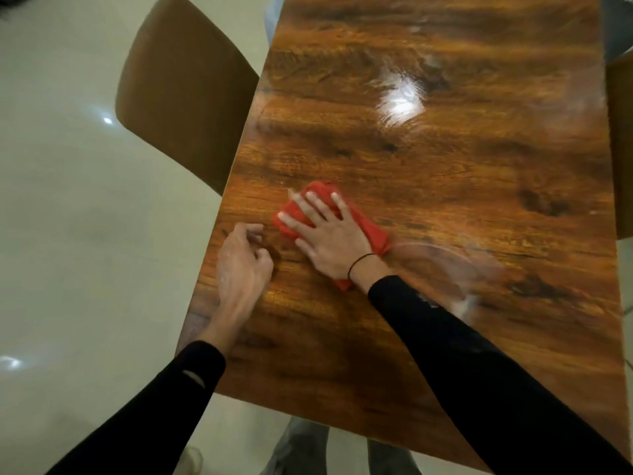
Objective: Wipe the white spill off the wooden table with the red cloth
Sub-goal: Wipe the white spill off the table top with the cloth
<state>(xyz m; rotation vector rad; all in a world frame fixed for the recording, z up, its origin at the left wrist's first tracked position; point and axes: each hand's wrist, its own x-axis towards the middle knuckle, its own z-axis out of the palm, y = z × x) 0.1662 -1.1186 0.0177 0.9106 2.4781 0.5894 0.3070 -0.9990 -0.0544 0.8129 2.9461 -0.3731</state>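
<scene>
red cloth [368, 231] pressed flat under right hand [330, 240], fingers straight; left hand [241, 260] loosely curled, grip empty.

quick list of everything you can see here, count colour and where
wooden table: 1, glossy brown, fills centre and right
red cloth: 1, red, on the table near its left edge, under the right hand
white smear: 1, faint whitish streak, on the table right of the cloth
chair: 1, brown, on the floor left of the table
second chair: 1, brown, only an edge shows at the right
floor: pale, glossy
left hand: fingers loosely curled, holding nothing, at the table's left edge
right hand: fingers spread flat, pressing on the cloth
</scene>
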